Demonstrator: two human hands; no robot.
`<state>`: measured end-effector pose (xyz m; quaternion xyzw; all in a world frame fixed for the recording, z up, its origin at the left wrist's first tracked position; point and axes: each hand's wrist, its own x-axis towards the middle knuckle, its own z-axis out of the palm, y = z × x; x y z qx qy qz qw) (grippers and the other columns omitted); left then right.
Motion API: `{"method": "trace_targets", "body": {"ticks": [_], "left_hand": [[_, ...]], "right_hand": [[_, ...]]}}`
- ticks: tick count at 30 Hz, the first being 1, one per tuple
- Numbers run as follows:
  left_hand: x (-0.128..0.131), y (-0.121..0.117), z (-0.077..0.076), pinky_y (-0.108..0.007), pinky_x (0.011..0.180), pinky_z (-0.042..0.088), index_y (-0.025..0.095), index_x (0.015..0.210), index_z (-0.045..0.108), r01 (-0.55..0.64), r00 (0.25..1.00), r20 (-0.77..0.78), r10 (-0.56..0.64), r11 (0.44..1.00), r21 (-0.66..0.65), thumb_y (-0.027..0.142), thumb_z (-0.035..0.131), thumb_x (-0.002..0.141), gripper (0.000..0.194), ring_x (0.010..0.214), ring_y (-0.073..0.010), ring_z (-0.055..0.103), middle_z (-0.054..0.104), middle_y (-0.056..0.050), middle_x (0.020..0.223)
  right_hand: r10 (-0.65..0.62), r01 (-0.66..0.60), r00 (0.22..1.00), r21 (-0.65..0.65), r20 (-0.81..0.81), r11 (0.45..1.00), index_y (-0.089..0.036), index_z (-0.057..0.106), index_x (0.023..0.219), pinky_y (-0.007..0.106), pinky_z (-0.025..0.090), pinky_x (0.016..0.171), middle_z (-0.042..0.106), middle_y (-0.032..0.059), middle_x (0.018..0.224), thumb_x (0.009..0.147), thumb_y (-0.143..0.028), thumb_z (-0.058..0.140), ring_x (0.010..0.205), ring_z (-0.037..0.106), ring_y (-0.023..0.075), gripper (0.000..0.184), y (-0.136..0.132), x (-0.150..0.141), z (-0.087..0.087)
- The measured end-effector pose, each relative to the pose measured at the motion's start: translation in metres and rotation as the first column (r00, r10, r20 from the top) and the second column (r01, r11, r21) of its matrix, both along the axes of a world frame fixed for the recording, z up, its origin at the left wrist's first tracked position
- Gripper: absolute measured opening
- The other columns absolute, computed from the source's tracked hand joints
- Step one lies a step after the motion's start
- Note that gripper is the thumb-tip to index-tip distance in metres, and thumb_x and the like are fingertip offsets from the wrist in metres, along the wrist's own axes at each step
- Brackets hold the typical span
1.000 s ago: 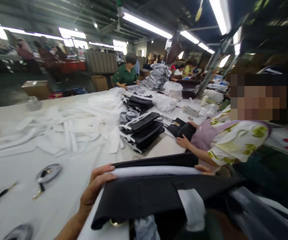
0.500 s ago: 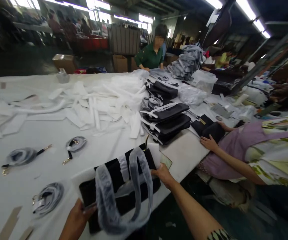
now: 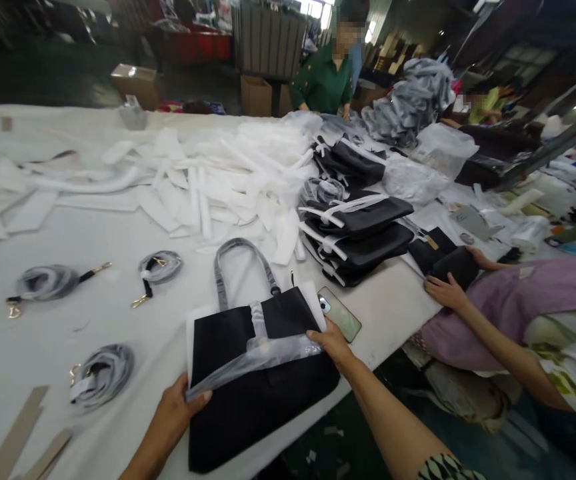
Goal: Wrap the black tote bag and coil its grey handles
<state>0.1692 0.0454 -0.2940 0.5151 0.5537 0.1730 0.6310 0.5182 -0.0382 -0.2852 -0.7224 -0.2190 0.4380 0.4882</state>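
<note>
A: Where is the black bag [image 3: 263, 373] lying?

B: Flat on the white counter [image 3: 68, 333], at its near edge, just left of the phone [image 3: 341, 313]. Its long axis runs roughly left to right across the person's front, tilted so the right end sits farther away. One wrapped handle [image 3: 241, 267] arcs away from the bag's top edge, toward the pile of white strips [image 3: 208, 180].

A: And the hands?

B: The left hand [image 3: 181, 410] is at the bag's left edge, its grip pinched narrow on the near end of a clear plastic sleeve [image 3: 253, 357] that lies across the bag's face. The right hand [image 3: 333, 343] is at the bag's right edge, fingers closed on the other end of that same sleeve. So the sleeve is stretched between both hands, along the bag's long axis.

A: Which hand is nearer the bag's middle?

B: Neither by much; each sits at one end, the bag between them. The right hand is nearer the phone, touching or nearly touching it, I cannot tell which.

A: What else is about the bag?

B: To its left, coiled grey straps [image 3: 101, 380] with gold clips; beyond it to the right, a stack of black bags [image 3: 358, 240]. A co-worker's hand [image 3: 445, 290] rests right of that stack, on another dark piece [image 3: 448, 263].
</note>
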Motion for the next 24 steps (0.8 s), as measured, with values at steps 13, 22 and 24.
{"method": "trace_targets", "body": {"ticks": [13, 22, 24], "left_hand": [[-0.004, -0.028, -0.032, -0.058, 0.102, 0.037, 0.014, 0.13, 0.046, -0.051, 0.96, -0.26, 0.102, 0.979, 0.197, 0.065, 0.054, 0.07, 0.079, 0.117, -0.0367, 0.046, 0.054, -0.014, 0.119], [-0.003, -0.058, -0.06, -0.049, 0.088, 0.046, 0.02, 0.129, 0.045, -0.131, 0.944, -0.202, 0.259, 0.861, 0.492, 0.06, 0.054, 0.08, 0.064, 0.102, -0.0318, 0.053, 0.054, -0.01, 0.112], [-0.005, -0.059, -0.065, -0.049, 0.088, 0.047, 0.022, 0.128, 0.046, -0.134, 0.939, -0.213, 0.269, 0.86, 0.493, 0.061, 0.055, 0.08, 0.062, 0.099, -0.0318, 0.055, 0.055, -0.01, 0.111]], "right_hand": [[-0.002, 0.012, 0.992, -0.073, 0.124, 0.997, -0.017, 0.051, 0.123, 0.04, 0.05, 0.087, 0.067, 0.0072, 0.106, 0.07, -0.041, 0.073, 0.097, 0.062, 0.0272, 0.062, -0.007, -0.003, -0.018], [0.103, -0.126, 0.11, -0.089, 0.989, 0.988, -0.019, 0.06, 0.114, 0.049, 0.039, 0.102, 0.061, 0.0123, 0.115, 0.087, -0.049, 0.05, 0.11, 0.055, 0.0286, 0.042, 0.01, 0.059, 0.109], [0.039, -0.091, -0.188, -0.057, 0.981, 0.994, -0.017, 0.055, 0.126, 0.05, 0.038, 0.102, 0.057, 0.0163, 0.122, 0.087, -0.051, 0.051, 0.118, 0.05, 0.0326, 0.052, 0.036, 0.101, 0.151]]}}
